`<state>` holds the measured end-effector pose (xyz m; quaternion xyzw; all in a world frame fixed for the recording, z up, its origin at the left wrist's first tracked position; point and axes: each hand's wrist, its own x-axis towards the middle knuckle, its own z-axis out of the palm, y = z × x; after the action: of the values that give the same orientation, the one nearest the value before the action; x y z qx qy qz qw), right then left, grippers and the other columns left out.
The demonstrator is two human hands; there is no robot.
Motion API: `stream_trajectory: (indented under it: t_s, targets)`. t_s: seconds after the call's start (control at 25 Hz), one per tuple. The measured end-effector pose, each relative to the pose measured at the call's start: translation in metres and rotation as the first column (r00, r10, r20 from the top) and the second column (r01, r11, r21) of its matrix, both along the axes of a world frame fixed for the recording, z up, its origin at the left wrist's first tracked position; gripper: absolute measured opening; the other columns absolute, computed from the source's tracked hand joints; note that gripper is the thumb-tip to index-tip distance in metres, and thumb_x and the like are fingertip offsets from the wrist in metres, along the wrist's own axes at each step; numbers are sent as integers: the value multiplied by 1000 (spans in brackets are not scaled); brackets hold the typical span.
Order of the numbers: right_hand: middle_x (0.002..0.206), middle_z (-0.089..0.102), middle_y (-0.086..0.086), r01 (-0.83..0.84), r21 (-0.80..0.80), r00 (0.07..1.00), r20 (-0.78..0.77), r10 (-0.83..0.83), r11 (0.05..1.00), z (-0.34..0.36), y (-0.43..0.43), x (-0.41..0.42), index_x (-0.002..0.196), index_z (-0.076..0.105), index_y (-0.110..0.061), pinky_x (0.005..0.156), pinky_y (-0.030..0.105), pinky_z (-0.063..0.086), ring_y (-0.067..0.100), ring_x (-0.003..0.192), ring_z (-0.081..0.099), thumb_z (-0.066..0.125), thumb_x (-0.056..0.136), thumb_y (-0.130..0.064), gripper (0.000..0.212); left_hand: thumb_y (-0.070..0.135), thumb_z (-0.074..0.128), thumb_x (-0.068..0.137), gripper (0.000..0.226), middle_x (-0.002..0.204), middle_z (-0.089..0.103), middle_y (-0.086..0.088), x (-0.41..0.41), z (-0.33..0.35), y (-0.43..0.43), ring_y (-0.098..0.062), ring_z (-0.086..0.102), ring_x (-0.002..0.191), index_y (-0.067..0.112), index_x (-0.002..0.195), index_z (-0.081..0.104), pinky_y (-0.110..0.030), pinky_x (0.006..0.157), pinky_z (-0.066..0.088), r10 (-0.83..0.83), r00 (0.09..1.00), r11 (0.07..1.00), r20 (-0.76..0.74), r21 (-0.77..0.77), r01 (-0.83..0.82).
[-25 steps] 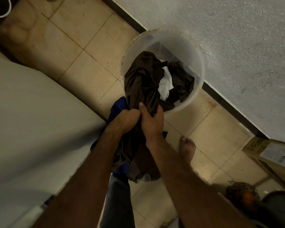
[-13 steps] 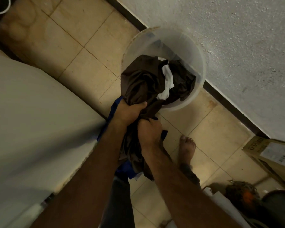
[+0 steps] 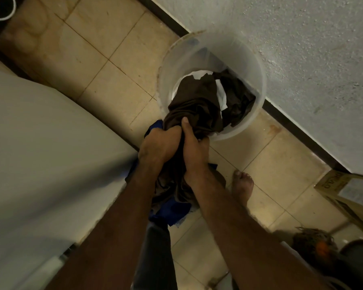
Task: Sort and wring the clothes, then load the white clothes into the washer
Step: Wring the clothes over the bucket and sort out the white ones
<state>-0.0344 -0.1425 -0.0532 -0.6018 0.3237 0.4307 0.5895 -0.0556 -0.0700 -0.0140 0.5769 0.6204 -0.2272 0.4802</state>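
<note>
A clear plastic bucket [image 3: 258, 65] stands on the tiled floor against the wall. A dark brown garment [image 3: 197, 101] hangs out of it over the near rim, and a white cloth [image 3: 221, 96] shows among the dark clothes inside. My left hand [image 3: 157, 145] and my right hand [image 3: 194, 147] are side by side, both clenched on the brown garment just below the rim. The rest of the brown garment hangs between my forearms. A blue cloth [image 3: 170, 212] hangs under it, partly hidden.
The washer's white top [image 3: 46, 153] fills the left side, close to my left arm. My bare foot [image 3: 242, 187] stands on the tiles to the right. A cardboard box [image 3: 352, 193] sits at the right edge, and a dark round object [image 3: 314, 245] lies below it.
The hands shifted along the brown garment, from stacked to side by side again, closer to the bucket rim. The brown garment sits lower in the bucket than before.
</note>
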Motion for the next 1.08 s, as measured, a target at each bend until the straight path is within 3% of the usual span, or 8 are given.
stream_trajectory:
  t_s: [0.16, 0.36, 0.52, 0.6, 0.68, 0.8, 0.96, 1.08]
  targets:
    - [120, 70, 6, 34, -52, 999, 39, -32, 998, -7, 3, 17, 136, 57, -20, 89, 49, 60, 28, 104, 70, 81, 76, -29, 65, 73, 49, 57, 80, 108, 69, -8, -3, 4, -3, -30, 66, 96, 19, 114, 66, -46, 94, 55, 62, 998, 989, 32, -134, -57]
    - [111, 72, 6, 20, -142, 945, 325, 28, 990, 6, 12, 32, 122, 67, -11, 89, 48, 61, 27, 102, 70, 64, 82, -10, 40, 58, 56, 71, 48, 96, 75, -6, 0, 1, -7, -25, 70, 94, 19, 96, 72, -45, 92, 57, 194, 963, 968, 188, -198, -156]
    - [97, 72, -4, 11, -19, 871, 492, 0, 1000, 42, 21, 36, 102, 67, -26, 86, 40, 62, 19, 94, 70, 58, 85, 0, 33, 24, 46, 93, 30, 92, 73, -11, 4, 11, 1, -25, 70, 85, 9, 105, 69, -34, 73, 57, 451, 818, 868, 358, -390, -307]
    - [86, 72, -4, 1, 17, 893, 451, -8, 1000, 52, 18, 30, 87, 68, -26, 80, 38, 62, 22, 85, 70, 58, 86, -1, 27, 29, 41, 98, 37, 95, 75, -10, 3, 18, 9, -25, 72, 86, 8, 114, 68, -31, 72, 59, 544, 727, 804, 419, -507, -309]
    - [79, 72, 5, -42, -14, 930, 364, 44, 999, 54, 15, 19, 85, 71, -10, 72, 39, 57, 32, 82, 69, 60, 88, -6, 12, 48, 39, 100, 48, 115, 74, -8, 3, 19, 19, -25, 71, 105, 15, 124, 65, -34, 85, 60, 575, 668, 781, 472, -559, -278]
    - [85, 75, -1, -151, -46, 951, 266, 157, 988, 49, 9, -1, 87, 72, -21, 81, 45, 60, 24, 82, 71, 62, 93, -23, 12, 55, 63, 88, 50, 123, 72, -7, 5, 7, 27, -25, 71, 110, 20, 124, 68, -38, 96, 56, 460, 799, 843, 387, -472, -257]
    - [102, 76, -3, -269, -196, 897, 305, 319, 943, 39, 11, -21, 114, 72, -20, 91, 41, 59, 14, 97, 71, 48, 97, -61, 51, 26, 70, 88, 31, 102, 73, -10, -1, -12, 27, -22, 71, 81, 10, 114, 70, -23, 54, 57, 350, 916, 933, 196, -157, -323]
    - [89, 73, -10, -227, -216, 860, 413, 299, 950, 35, 7, -28, 104, 72, -23, 84, 35, 60, 5, 87, 70, 41, 101, -57, 46, 22, 64, 94, 26, 99, 70, -6, 0, -12, 22, -19, 65, 78, 10, 117, 67, -25, 52, 51, 421, 891, 907, 170, -100, -410]
